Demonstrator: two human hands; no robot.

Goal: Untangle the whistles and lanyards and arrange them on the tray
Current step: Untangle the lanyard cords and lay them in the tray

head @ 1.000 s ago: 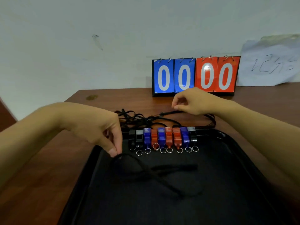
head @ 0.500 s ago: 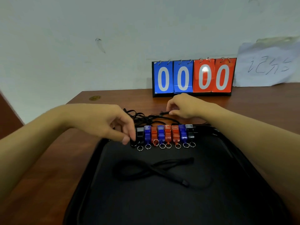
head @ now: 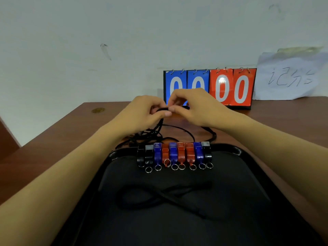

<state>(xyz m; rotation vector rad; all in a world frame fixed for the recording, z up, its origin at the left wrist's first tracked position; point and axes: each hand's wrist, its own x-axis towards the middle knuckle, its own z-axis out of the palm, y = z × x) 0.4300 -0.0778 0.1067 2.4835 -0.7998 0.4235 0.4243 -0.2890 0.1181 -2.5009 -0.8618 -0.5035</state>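
Both hands: left hand (head: 142, 114), right hand (head: 193, 107) pinch black lanyard (head: 160, 109) beyond tray (head: 236, 150) | limp, light cord (snags easily); grip near its end

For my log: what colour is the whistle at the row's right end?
Black, with a grey top; head view.

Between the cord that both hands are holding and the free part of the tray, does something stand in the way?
Yes. The row of whistles stands along the tray's far edge, directly between the lifted lanyard cord, pinched by the left hand and right hand, and the open floor. One lanyard already lies there.
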